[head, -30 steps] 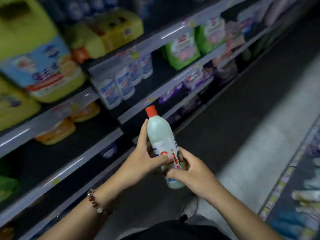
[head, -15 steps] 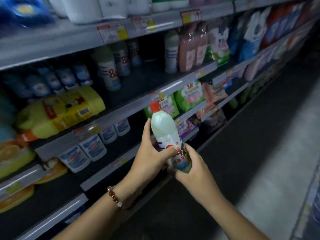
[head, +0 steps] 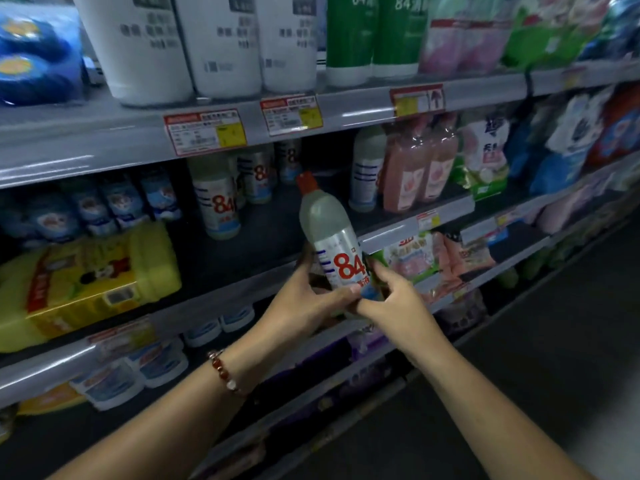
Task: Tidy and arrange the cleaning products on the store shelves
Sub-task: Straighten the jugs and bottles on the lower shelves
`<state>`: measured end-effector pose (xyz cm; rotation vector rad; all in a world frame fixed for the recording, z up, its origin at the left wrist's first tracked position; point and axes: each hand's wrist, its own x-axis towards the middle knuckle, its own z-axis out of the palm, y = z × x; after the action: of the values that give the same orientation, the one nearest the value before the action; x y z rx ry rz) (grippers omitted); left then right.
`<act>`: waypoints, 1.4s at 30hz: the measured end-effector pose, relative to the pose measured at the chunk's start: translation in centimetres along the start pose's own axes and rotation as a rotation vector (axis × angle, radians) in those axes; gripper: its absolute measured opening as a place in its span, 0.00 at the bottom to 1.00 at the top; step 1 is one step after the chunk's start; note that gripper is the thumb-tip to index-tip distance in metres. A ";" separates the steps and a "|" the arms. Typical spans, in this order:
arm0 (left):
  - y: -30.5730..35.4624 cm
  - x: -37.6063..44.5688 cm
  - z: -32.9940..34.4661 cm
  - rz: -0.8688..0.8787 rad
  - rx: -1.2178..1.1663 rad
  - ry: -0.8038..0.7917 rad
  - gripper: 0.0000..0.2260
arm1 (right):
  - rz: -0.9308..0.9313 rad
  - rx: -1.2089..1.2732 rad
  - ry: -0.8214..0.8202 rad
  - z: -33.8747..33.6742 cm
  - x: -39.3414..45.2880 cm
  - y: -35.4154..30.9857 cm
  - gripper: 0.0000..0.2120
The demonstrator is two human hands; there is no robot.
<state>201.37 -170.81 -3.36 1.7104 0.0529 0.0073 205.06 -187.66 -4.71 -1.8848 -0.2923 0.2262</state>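
Observation:
I hold a pale bottle (head: 329,233) with an orange-red cap and a red "84" label in both hands, upright, in front of the second shelf. My left hand (head: 304,299) grips its lower body from the left, thumb across the label. My right hand (head: 394,303) pinches the bottom right of it. Behind it, matching "84" bottles (head: 216,202) stand in a row running back into the shelf, with a dark gap of bare shelf (head: 270,233) to their right.
A big yellow jug (head: 86,282) lies on its side at the left. Pink bottles (head: 419,168) and refill bags stand to the right. Large white bottles (head: 180,46) fill the top shelf. Tubs sit on the lower shelf (head: 145,368). The aisle floor is at the right.
My view has risen from the low shelves to the second shelf. Both hands have carried the bottle upward and closer to the shelf with the matching bottles.

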 end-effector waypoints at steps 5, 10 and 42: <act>1.1 6.0 2.6 0.073 -0.048 0.203 0.34 | -0.120 -0.036 -0.112 -3.4 6.6 0.3 0.21; 1.7 11.0 4.8 0.117 -0.034 0.393 0.32 | -0.254 -0.013 -0.233 -6.1 12.3 0.9 0.25; -1.2 0.7 9.1 -0.375 1.177 0.645 0.31 | -0.622 -0.883 -0.617 -9.3 11.4 2.4 0.35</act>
<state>202.36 -179.67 -5.81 2.7667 1.0268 0.3000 218.89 -193.21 -4.09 -2.4070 -1.5767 0.2691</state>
